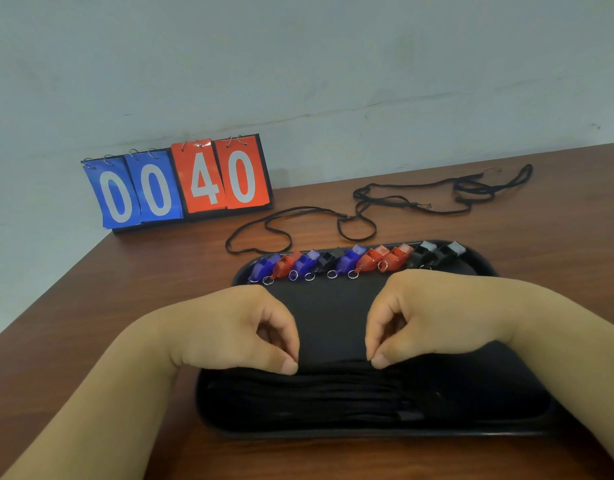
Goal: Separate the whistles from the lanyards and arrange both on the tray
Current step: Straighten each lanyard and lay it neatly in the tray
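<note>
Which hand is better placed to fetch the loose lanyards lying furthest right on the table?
Probably the right hand: those lanyards lie beyond the tray on that hand's side.

We are seeing soft, even light; glare is glinting off the scoreboard cards (198, 147), and the lanyards (333, 393) are melting blurrily into the dark tray (329, 317).

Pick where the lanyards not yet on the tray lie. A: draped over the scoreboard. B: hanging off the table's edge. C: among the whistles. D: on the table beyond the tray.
D: the loose lanyards lie tangled on the table past the far rim of the tray, to the right of the scoreboard.
</note>
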`<state>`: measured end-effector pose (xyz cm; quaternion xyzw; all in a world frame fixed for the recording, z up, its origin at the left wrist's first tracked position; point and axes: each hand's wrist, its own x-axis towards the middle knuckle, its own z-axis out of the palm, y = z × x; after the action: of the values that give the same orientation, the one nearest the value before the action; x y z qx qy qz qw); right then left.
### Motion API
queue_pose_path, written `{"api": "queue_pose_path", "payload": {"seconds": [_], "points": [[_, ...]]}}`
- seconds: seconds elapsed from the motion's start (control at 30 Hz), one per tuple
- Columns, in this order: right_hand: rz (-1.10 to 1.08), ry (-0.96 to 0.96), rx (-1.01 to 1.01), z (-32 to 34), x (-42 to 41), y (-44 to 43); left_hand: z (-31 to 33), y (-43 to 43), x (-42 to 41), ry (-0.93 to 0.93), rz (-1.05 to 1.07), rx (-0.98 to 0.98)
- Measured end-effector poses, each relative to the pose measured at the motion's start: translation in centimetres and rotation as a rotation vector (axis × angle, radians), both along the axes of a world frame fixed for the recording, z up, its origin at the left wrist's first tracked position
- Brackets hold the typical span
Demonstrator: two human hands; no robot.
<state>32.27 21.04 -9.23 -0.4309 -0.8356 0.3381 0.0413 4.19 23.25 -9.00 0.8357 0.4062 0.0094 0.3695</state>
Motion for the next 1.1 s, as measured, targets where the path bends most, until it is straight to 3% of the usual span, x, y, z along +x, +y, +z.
{"api": "queue_pose_path", "payload": {"seconds": [0.37,0.67,0.93,1.1], "points": [[-0.063,0.088,0.056,-0.3,0.3,0.6,-0.3,0.4,-0.2,-0.051,0.040,0.090],[-0.262,0.251,0.198,-0.4,0.8,1.7,-1.1,1.3,-0.2,-0.215,0.288,0.398],[-0.301,0.201,0.257,0.6,0.1,2.5,-1.7,2.3,-0.9,-0.321,0.455,0.491],[-0.360,0.111,0.277,3.0,-1.3,5.1,0.2,4.1,-1.8,-0.139,0.460,0.557]]}}
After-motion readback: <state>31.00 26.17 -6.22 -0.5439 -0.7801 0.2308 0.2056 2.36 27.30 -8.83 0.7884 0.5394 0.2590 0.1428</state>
